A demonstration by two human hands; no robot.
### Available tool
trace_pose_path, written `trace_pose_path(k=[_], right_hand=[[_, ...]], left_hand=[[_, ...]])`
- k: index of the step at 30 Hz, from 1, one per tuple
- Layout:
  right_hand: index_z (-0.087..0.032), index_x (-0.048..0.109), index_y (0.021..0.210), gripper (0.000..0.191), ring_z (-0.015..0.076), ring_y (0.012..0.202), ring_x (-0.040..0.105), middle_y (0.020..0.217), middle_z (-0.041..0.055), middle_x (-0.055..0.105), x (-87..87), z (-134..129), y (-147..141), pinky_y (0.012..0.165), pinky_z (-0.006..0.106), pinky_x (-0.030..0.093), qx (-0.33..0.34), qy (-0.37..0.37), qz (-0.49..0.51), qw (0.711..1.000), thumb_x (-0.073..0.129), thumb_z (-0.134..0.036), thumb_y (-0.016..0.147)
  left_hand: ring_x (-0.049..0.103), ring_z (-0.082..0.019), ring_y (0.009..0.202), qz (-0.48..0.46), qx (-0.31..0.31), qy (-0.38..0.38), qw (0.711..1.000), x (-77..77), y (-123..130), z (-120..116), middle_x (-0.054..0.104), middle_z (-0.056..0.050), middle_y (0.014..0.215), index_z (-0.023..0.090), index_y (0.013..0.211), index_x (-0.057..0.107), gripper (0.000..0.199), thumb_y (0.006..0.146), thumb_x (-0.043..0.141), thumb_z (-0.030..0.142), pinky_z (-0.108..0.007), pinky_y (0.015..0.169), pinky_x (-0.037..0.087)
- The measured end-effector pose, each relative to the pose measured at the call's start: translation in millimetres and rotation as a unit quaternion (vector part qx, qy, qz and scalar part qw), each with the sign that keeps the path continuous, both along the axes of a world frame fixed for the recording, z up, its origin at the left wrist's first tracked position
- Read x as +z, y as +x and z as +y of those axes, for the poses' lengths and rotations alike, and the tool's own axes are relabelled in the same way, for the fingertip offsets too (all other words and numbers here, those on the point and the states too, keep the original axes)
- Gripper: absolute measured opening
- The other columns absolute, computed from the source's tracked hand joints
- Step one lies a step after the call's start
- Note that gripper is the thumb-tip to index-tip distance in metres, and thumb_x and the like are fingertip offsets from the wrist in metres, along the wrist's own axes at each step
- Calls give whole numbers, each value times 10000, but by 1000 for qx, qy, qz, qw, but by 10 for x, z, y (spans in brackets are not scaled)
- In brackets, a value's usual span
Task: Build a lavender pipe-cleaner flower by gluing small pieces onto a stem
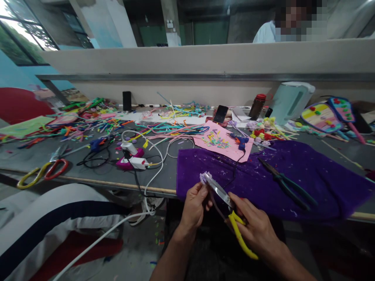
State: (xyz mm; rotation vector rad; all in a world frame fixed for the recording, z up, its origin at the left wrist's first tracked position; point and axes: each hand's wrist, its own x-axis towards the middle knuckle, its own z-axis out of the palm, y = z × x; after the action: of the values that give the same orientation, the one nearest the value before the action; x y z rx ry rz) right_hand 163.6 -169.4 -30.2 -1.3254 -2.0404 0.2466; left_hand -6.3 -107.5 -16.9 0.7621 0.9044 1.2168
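Over the front edge of the purple cloth [202,160], my left hand [194,207] pinches a small lavender fuzzy piece, seemingly bent pipe cleaner [203,178], between thumb and fingers. A thin pale strand hangs from it toward my right hand [256,222]. That hand is wrapped round scissors [218,190] with a yellow handle, their blades pointing up and left. The blade tips lie against the lavender piece; whether they are cutting into it I cannot tell. Right of the hands, pliers [288,183] with dark green handles rest on the cloth.
A pink sheet [202,137] holds small coloured snippets and a blue glue gun [240,141]. Leftward are a power strip [133,160] with trailing white cable, another glue gun [98,144] and large scissors [47,171]. A kettle [293,102] and bottle [258,106] stand behind. Someone's leg [73,210] is at left.
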Motion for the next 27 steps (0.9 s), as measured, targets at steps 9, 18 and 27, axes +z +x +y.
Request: trace_pose_path(k=[9,18,27], right_hand=[[-172,329,1320,522,165,751,600,904,84,607,-53,12,21,598,250,514,18,11,-7,1000,469,-242,822],[-185,434,1233,526,181,838,618,1011,78,625,31,-23,64,749,275,517,-25,2,71,997,586,-297,742],[-204,435,1239,541,156,748,609,909,55,621,170,-21,208,646,244,508,-56,-38,19,998,593,-323,736]], left_hand=[[419,-43,359,-7,-11,9,1000,-7,-18,7,496,46,474,138,733,578,267,655,645,385,-147,328,266],[423,-36,391,-36,-28,10,999,39,-60,23,595,-10,665,130,770,587,251,680,627,361,-156,327,247],[416,-30,385,-58,-52,4,997,35,-87,40,590,-15,677,126,776,587,230,693,619,338,-150,322,236]])
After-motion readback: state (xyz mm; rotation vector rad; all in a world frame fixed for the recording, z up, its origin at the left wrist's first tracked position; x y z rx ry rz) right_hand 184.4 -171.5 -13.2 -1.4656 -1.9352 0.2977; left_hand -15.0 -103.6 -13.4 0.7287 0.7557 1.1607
